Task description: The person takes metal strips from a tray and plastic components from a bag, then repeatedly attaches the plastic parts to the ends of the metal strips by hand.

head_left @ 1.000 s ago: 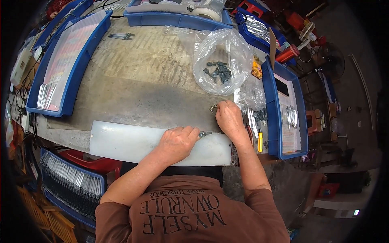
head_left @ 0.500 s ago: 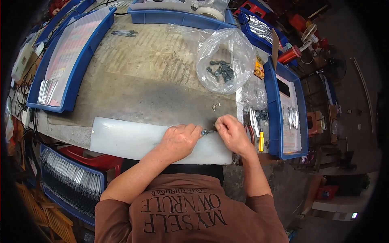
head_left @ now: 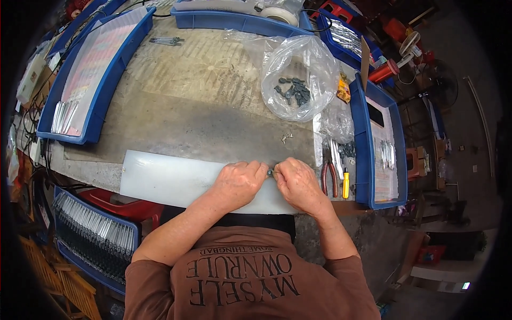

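Observation:
Over the right part of a whitish board [head_left: 165,176], my two hands are nearly together. My left hand [head_left: 241,182] is closed, pinching a small dark part with a rounded end [head_left: 270,173]; most of it is hidden by the fingers. On the other side of that part, my right hand [head_left: 300,185] is closed with its fingers curled inward. What it grips cannot be seen. A few small metal pieces [head_left: 287,138] lie on the table just beyond my right hand. To its right are dark-red-handled pliers [head_left: 329,180] and a yellow-handled screwdriver [head_left: 345,185].
A clear plastic bag [head_left: 272,104] holding dark parts [head_left: 294,92] lies open farther back. Blue trays stand at the left [head_left: 96,114], right [head_left: 401,176] and back [head_left: 229,24]. Below the table at left, another blue tray [head_left: 136,237] holds rows of slim silvery pieces.
My right hand has moved left and closer to my left hand, covering more of the dark part. My left hand has stayed nearly in place.

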### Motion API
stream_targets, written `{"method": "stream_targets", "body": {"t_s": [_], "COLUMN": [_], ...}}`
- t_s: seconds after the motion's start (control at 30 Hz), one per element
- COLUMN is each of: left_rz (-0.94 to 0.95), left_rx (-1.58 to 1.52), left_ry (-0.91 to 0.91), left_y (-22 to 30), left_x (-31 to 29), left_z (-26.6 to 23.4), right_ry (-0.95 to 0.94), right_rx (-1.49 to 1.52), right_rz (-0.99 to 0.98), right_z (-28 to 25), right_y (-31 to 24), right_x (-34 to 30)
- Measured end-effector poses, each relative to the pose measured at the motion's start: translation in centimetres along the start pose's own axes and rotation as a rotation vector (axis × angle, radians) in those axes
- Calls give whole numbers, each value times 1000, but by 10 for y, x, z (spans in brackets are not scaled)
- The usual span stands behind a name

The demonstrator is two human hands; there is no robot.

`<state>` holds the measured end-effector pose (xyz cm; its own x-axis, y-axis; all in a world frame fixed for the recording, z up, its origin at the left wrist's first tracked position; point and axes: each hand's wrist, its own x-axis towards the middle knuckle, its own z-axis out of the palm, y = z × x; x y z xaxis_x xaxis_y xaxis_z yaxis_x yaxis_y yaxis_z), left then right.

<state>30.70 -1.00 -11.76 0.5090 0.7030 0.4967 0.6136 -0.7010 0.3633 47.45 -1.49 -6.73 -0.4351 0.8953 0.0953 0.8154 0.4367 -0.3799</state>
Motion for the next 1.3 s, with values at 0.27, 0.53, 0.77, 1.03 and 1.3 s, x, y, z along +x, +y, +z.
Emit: {"method": "stream_targets", "body": {"t_s": [0.27,0.53,0.77,1.03,1.3], "left_rz": [4,-4,-36,-64,-34], "left_rx": [4,-23,-57,-31,-61], "left_ry": [-13,8,14,30,98], "left_y": [0,1,0,0,0], "left_x": [0,1,2,2,-2], "left_z": [-1,-1,-2,-5,-8], "right_ry": [56,87,55,80,215], "right_rx": [60,183,434,353,204], "right_rz": [36,86,191,41,-12], "right_z": [5,6,0,13,21], "right_y": [2,5,18,10,0], "right_x": [-1,-1,1,6,2]}}
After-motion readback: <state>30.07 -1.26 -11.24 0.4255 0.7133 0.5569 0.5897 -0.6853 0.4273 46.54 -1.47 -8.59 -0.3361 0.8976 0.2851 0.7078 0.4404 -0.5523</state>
